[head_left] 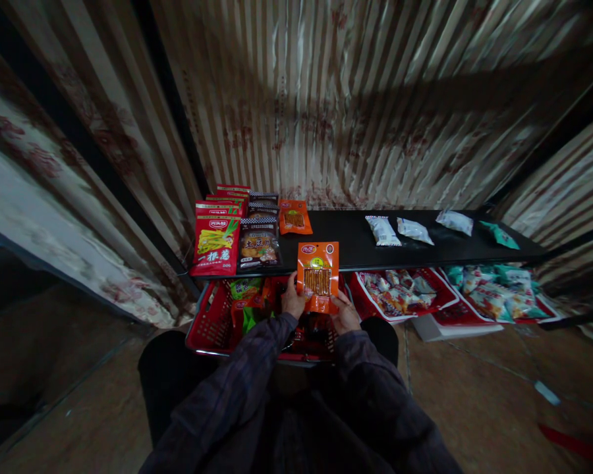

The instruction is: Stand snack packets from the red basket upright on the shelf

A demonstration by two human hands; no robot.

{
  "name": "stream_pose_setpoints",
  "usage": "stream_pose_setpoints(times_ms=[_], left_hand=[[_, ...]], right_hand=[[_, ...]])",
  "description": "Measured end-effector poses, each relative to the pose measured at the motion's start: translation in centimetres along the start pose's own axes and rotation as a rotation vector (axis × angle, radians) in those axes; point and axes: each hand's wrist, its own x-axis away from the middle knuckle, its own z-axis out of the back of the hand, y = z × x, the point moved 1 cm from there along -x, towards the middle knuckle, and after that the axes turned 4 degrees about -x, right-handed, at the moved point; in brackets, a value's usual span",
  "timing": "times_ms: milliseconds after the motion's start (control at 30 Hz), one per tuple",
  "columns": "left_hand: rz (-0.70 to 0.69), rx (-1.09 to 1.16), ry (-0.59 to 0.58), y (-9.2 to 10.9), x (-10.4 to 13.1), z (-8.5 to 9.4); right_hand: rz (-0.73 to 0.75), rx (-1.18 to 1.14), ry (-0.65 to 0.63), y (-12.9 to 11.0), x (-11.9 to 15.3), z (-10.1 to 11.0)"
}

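Note:
An orange snack packet [317, 276] with a clear window showing brown sticks is held upright between my two hands, in front of the shelf's edge. My left hand [293, 299] grips its lower left side, and my right hand [344, 312] has its lower right corner. Below my hands is a red basket [212, 322] with green and orange packets in it. Behind, on the black shelf [336, 227], lies another orange packet [295, 217]. To its left stand dark potato-chip packets [259, 243] and red packets [216, 247], in rows.
Several small white packets [414, 230] and a green one [500, 235] lie on the shelf's right part. Two more red baskets [447, 299] of small packets stand below it. Black posts [172, 99] and a striped curtain [296, 118] enclose the shelf.

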Motion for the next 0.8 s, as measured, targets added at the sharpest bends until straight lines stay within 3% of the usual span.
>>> stream_pose_setpoints(times_ms=[200, 633, 800], left_hand=[[-0.077, -0.142, 0.024, 1.1, 0.9, -0.6], [-0.067, -0.133, 0.031, 1.3, 0.8, -0.4], [-0.064, -0.031, 0.049, 1.2, 0.6, -0.4]], right_hand=[[0.043, -0.006, -0.006, -0.4, 0.7, -0.8], [0.079, 0.03, 0.003, -0.8, 1.5, -1.7], [0.095, 0.022, 0.019, -0.7, 1.7, -2.1]])
